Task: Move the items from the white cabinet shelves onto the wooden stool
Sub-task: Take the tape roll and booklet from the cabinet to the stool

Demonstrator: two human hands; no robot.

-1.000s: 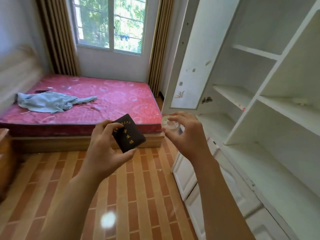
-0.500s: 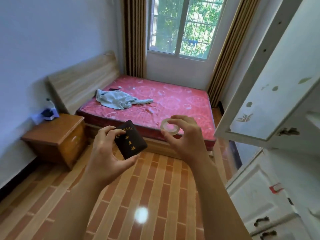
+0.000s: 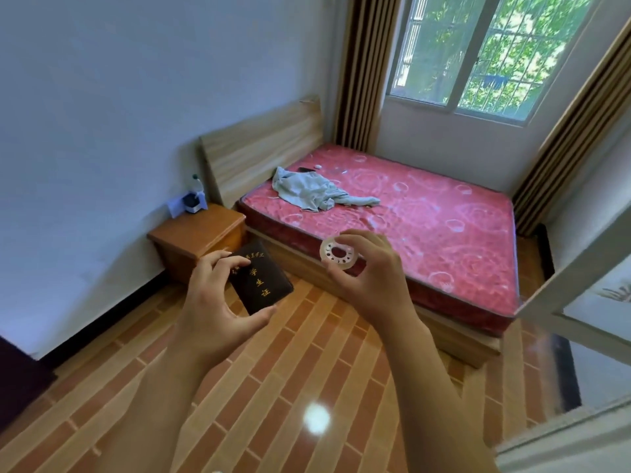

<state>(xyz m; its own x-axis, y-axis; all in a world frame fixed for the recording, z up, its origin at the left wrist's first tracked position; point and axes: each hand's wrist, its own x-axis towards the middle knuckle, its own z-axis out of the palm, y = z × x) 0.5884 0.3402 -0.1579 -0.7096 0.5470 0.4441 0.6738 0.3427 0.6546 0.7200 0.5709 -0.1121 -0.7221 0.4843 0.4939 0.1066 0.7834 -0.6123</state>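
Dark leather booklet (image 3: 261, 278) is being pinched by the left hand (image 3: 218, 302); the right hand (image 3: 370, 268) is gripping a clear tape roll (image 3: 338, 252). The view has swung leftward from the white cabinet door (image 3: 580, 288), now revealing the wooden nightstand (image 3: 194, 238), so carrying is underway; no stool is showing.

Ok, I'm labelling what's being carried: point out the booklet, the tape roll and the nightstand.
booklet (image 3: 260, 280), head view, cover centre
tape roll (image 3: 338, 252), head view, ring face
nightstand (image 3: 196, 231), head view, top

Glossy tiled floor (image 3: 273, 387); booklet (image 3: 260, 279) perhaps matt leatherette.
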